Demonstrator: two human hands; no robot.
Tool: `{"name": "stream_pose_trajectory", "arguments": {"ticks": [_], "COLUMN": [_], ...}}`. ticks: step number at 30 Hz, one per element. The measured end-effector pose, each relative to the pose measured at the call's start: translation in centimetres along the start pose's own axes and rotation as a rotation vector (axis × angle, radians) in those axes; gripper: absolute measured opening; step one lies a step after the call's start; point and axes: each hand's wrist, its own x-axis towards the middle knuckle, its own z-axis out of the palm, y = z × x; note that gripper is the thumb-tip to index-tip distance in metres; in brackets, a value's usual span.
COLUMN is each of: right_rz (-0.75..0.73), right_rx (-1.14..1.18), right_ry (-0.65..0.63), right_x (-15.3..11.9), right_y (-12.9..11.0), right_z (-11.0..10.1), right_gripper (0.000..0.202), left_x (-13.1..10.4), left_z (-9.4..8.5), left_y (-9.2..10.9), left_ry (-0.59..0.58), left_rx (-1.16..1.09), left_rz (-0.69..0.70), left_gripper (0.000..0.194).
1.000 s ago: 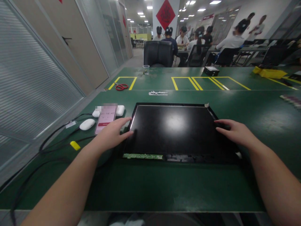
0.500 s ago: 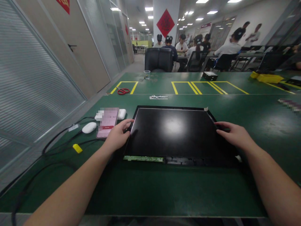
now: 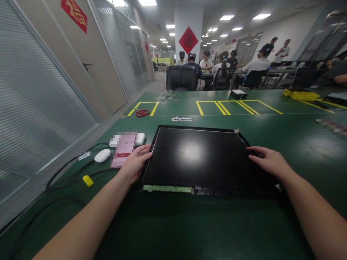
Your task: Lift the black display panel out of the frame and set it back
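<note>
A black LCD screen panel (image 3: 200, 155) in a thin dark frame lies in front of me, its glossy face up with a bright light reflection. Along its near edge, on the left, runs a narrow green circuit board (image 3: 168, 189). My left hand (image 3: 135, 162) grips the panel's left edge, thumb on the frame and fingers at its outer side, partly hidden. On the opposite edge, my right hand (image 3: 271, 161) is closed with thumb and fingers at the frame. A small piece of tape (image 3: 236, 131) sits at the far right corner.
Left of the panel lie a phone (image 3: 124, 148), a white mouse-like object (image 3: 102, 155), a yellow piece (image 3: 88, 181) and black cables. Farther off are red-handled scissors (image 3: 142, 113), white scraps (image 3: 181, 118), a clear cup (image 3: 168, 94) and a black box (image 3: 238, 94). People sit beyond.
The view has tilted up, so the scene sits lower. The panel's left side appears slightly raised, and my left thumb has shifted onto its edge. My right hand keeps its grip.
</note>
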Motion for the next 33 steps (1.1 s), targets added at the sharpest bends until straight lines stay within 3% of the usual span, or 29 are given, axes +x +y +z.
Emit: {"name": "stream_pose_trajectory", "arguments": {"ticks": [15, 22, 28, 33], "right_rz": [-0.009, 0.051, 0.091, 0.084], "right_rx": [-0.007, -0.058, -0.061, -0.056], "right_ry": [-0.012, -0.072, -0.083, -0.065], "right_x": [-0.2, -0.5, -0.8, -0.6], "right_y": [-0.4, -1.4, -2.2, -2.1], "right_z": [-0.2, -0.9, -1.4, -1.4], "right_gripper": [0.042, 0.051, 0.054, 0.050], "left_x": [0.1, 0.3, 0.5, 0.7], "left_z": [0.2, 0.2, 0.2, -0.4], "left_y": [-0.3, -0.1, -0.3, -0.8], "left_ry": [0.001, -0.010, -0.040, -0.118], "left_rx": [-0.002, -0.113, -0.168, -0.132], "left_rz": [-0.070, -0.104, -0.119, -0.105], "left_gripper": [0.032, 0.032, 0.043, 0.068]}}
